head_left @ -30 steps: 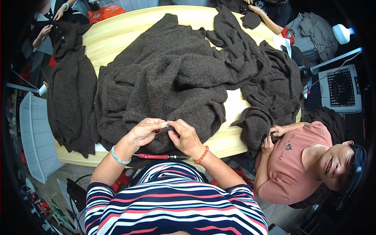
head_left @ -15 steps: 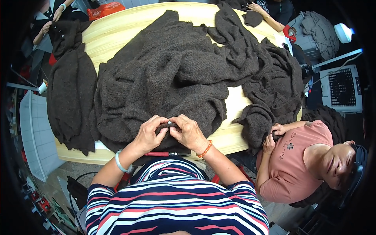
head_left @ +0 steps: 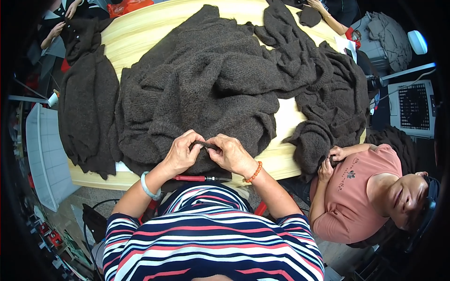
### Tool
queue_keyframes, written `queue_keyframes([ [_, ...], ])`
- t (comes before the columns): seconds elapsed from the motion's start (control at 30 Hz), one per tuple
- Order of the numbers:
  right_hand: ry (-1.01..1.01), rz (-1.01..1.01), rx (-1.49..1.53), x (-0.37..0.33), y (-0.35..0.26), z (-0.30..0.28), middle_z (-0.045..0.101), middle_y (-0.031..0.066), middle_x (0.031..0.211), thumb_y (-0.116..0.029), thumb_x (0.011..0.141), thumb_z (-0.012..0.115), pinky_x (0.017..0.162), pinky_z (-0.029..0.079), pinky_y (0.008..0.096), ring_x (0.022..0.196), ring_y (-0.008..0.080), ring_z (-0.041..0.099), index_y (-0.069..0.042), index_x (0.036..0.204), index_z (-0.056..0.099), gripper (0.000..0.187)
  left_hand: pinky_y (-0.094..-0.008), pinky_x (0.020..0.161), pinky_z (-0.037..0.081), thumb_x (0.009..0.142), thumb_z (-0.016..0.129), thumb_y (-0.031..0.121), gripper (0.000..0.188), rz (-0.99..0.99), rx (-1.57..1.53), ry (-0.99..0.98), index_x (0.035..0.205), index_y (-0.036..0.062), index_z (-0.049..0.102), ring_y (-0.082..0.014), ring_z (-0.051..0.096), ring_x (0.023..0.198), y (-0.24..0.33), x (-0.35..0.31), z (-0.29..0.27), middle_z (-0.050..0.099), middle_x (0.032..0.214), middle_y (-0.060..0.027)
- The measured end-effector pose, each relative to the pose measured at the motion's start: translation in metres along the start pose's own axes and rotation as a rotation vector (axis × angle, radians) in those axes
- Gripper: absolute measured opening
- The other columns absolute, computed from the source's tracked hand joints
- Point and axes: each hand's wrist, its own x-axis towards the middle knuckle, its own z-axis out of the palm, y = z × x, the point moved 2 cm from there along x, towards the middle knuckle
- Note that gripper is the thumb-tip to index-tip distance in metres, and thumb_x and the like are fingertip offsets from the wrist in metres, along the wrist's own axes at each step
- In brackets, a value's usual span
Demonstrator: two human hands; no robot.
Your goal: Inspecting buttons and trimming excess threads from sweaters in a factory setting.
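Note:
A large dark brown knitted garment [head_left: 197,89] is heaped over the middle of the table. At its near edge, my left hand [head_left: 182,152] pinches a fold of the knit between thumb and fingers. My right hand [head_left: 230,153] grips the same fold from the other side, and the two sets of fingertips almost meet. The pinched edge [head_left: 205,145] arches up between them. Whether anything small sits inside the fold is hidden. Just below my hands, a red-handled tool [head_left: 190,178] with a metal end lies at the table's near edge.
The pale wooden table [head_left: 136,44] carries more dark knitwear [head_left: 88,107] on the left and another heap [head_left: 337,93] on the right. A person in a pink shirt [head_left: 356,192] handles knitwear at right. Two other people's hands work at the far corners. A white bin [head_left: 44,154] stands left.
Both my hands have shifted slightly upward in the picture, still on the knit. The fold between my fingers has turned, and the small shiny spot seen there earlier no longer shows.

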Motion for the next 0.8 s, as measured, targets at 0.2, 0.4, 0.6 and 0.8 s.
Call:
queue_keyframes([
  [0.2, 0.036, -0.084, 0.003, 0.000, 0.007, 0.003, 0.063, 0.0173, 0.083, 0.002, 0.079, 0.063, 0.064, 0.051, 0.0371, 0.071, 0.0306, 0.064, 0.004, 0.099, 0.066, 0.020, -0.0308, 0.062, 0.044, 0.085, 0.057, 0.003, 0.010, -0.151, -0.102, -0.023, 0.092, -0.0010, 0.062, -0.0189, 0.058, 0.072, -0.007, -0.001, 0.002, 0.060, 0.084, -0.0101],
  [0.4, 0.078, -0.136, -0.023, -0.001, 0.011, 0.004, 0.062, 0.0174, 0.083, 0.002, 0.079, 0.062, 0.064, 0.051, 0.0377, 0.072, 0.0326, 0.064, 0.004, 0.098, 0.067, 0.019, -0.0320, 0.067, 0.047, 0.085, 0.058, 0.003, 0.010, -0.115, -0.059, -0.034, 0.092, -0.0014, 0.062, -0.0211, 0.060, 0.076, -0.002, -0.002, 0.001, 0.060, 0.082, -0.0113],
  [0.6, -0.043, -0.023, 0.133, 0.000, 0.012, -0.007, 0.060, 0.0088, 0.078, 0.000, 0.082, 0.064, 0.057, 0.046, 0.0272, 0.063, 0.0141, 0.058, 0.005, 0.096, 0.067, 0.015, -0.0308, 0.068, 0.047, 0.084, 0.061, 0.002, 0.009, -0.168, -0.143, -0.063, 0.092, -0.0016, 0.062, -0.0180, 0.060, 0.075, 0.003, -0.002, -0.005, 0.061, 0.083, -0.0099],
  [0.8, -0.193, 0.253, 0.573, 0.003, 0.012, -0.011, 0.058, -0.0050, 0.073, -0.009, 0.090, 0.068, 0.055, 0.040, 0.0173, 0.064, 0.0001, 0.051, 0.001, 0.097, 0.069, 0.012, -0.0208, 0.065, 0.045, 0.092, 0.061, 0.003, 0.006, -0.315, -0.520, -0.127, 0.097, -0.0001, 0.060, -0.0025, 0.052, 0.075, -0.008, -0.003, -0.007, 0.058, 0.085, 0.0015],
])
